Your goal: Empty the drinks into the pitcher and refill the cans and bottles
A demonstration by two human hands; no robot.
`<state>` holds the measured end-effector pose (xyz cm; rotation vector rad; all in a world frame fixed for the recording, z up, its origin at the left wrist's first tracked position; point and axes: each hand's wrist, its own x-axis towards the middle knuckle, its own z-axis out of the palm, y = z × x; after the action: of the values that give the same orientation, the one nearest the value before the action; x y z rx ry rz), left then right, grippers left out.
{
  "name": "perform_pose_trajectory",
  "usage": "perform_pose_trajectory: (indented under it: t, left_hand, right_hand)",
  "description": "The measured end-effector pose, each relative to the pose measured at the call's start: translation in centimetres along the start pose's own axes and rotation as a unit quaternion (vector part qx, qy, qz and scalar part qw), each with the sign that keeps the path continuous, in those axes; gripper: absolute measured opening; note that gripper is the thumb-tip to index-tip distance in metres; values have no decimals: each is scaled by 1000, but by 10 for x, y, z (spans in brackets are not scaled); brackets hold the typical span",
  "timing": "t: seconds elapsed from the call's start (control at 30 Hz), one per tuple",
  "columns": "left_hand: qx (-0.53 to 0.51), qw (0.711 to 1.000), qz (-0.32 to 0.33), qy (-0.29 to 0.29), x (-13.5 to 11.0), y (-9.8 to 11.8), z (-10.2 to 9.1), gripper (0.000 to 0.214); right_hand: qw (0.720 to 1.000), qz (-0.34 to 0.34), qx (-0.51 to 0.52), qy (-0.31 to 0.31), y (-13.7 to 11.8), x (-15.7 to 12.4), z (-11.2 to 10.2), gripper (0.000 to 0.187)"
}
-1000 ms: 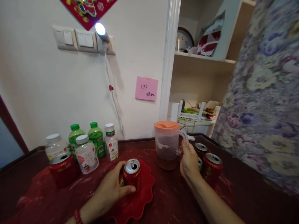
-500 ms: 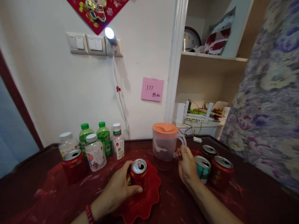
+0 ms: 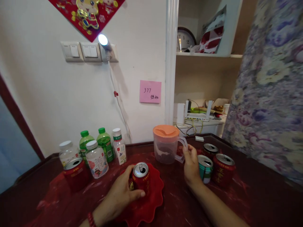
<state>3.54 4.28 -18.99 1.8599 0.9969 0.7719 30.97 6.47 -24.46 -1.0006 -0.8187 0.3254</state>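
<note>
My left hand (image 3: 121,194) is wrapped round an opened red can (image 3: 141,178) that stands on a red scalloped plate (image 3: 151,201). My right hand (image 3: 191,165) grips the handle of a clear plastic pitcher (image 3: 166,145) with an orange lid. The pitcher stands on the dark red table (image 3: 260,201) just behind the plate, with a little brown liquid at its bottom. Just right of my right hand are a teal can (image 3: 204,167) and two red cans (image 3: 223,171).
At the back left stand several plastic bottles (image 3: 98,153) and another opened red can (image 3: 75,173). A cable hangs down the wall from a lit plug lamp (image 3: 104,42). A flowered curtain (image 3: 270,94) fills the right. Shelves with a clock (image 3: 185,39) lie behind.
The pitcher in my right hand has shifted slightly back and away from the plate. My left hand keeps its hold on the red can. The view has swung a little.
</note>
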Motion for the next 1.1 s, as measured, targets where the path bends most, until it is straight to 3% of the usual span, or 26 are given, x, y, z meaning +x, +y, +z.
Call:
perform_pose_trajectory:
  t: [0.1,0.27,0.43,0.6,0.73,0.9,1.1]
  left_hand:
    - [-24,999,12,-23,0,0,-3,73]
    - [-52,997,13,-56,-3,9,-7,80]
    - [-89,994,10,-70,-4,10,-5,76]
    - [-69,997,34,-30,0,-2,-4,72]
    - [-13,999,43,1,2,-6,-4,65]
    - [25,998,47,19,4,-5,-1,64]
    - [103,989,85,60,6,-7,4,61]
  right_hand:
    - [998,-55,-17,19,-11,4,-3,52]
    - [976,-208,-41,44,-50,11,-5,40]
    - [958,-284,-29,-34,-88,-5,5,22]
    - [936,-247,-66,-242,-105,-38,21,11]
    - [910,-133,-90,-382,-105,-57,30,38]
    - [897,-74,-133,-414,-96,-64,34,77]
    - [884,-25,-171,-434,-98,-64,35,91]
